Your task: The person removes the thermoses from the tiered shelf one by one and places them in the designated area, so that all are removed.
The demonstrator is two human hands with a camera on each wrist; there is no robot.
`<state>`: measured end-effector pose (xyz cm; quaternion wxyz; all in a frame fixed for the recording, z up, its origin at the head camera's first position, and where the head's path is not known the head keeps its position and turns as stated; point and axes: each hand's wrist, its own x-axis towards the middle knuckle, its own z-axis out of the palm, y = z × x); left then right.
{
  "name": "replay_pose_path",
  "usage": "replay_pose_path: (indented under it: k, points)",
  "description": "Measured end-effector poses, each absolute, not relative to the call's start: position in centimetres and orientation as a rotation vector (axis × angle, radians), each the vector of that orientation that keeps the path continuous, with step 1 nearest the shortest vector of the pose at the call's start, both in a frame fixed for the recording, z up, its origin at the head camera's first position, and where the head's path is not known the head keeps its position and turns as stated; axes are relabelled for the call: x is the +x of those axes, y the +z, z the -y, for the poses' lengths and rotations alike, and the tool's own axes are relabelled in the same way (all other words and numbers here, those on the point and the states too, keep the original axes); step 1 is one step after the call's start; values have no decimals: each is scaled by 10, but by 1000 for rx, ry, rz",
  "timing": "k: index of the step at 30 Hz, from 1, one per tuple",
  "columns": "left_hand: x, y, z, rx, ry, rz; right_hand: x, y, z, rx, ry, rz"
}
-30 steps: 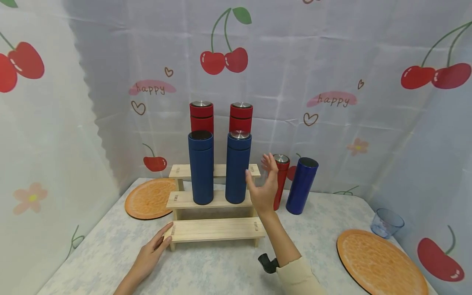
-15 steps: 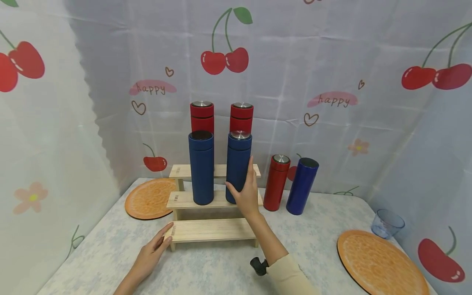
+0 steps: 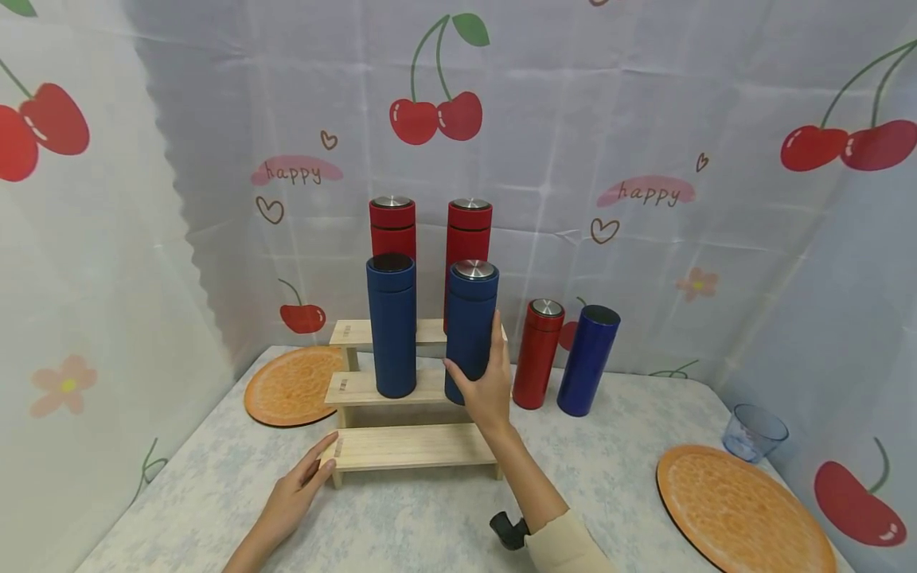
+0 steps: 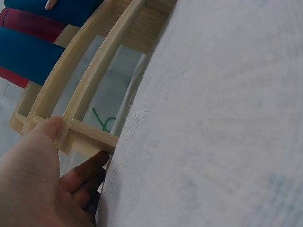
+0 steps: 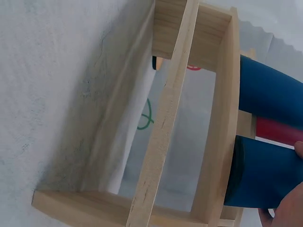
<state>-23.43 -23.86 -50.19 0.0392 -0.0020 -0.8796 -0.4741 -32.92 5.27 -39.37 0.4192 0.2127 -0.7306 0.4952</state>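
Observation:
In the head view my right hand grips the lower part of a blue thermos bottle with a silver lid, at the middle step's front right. Its base overlaps the step's front edge; I cannot tell whether it touches the step. Another blue thermos, dark-lidded, stands upright to its left. Behind, two red thermos bottles stand on the top step of the wooden three-step rack. My left hand holds the left end of the lowest step; the left wrist view shows the thumb against the wood and fingers by the leg.
Right of the rack, a red thermos stands upright and a shiny blue thermos leans. Round orange-brown mats lie at both sides. A clear blue cup is tilted at the far right, and a printed curtain encloses the table.
My right hand came left from beside the red thermos and took hold of the silver-lidded blue thermos. That bottle has shifted slightly right and toward me. The left hand stayed put.

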Motion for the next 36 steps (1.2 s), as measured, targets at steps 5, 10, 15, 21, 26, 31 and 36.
replay_pose_path:
  k: [5,10,15,21,26,31,36]
  points:
    - [-235,-503,239,-8,-1464,2692,-318,-391,-64,547,1218,1731]
    - [-235,-504,238,-9,-1463,2694,-290,-364,-83,534,1202,1655]
    - [-235,-503,239,-4,-1455,2695,-280,-348,-113,447,1136,1612]
    - [-236,-504,239,9,-1450,2699,-298,-357,-168,281,1075,1548]
    - [-237,-504,239,7,-1451,2695,-299,-353,-205,175,1002,1477]
    - [-237,-503,239,11,-1447,2694,-306,-359,-235,86,987,1450]
    - [-236,-503,239,28,-1458,2709,-335,-387,-267,28,957,1508]
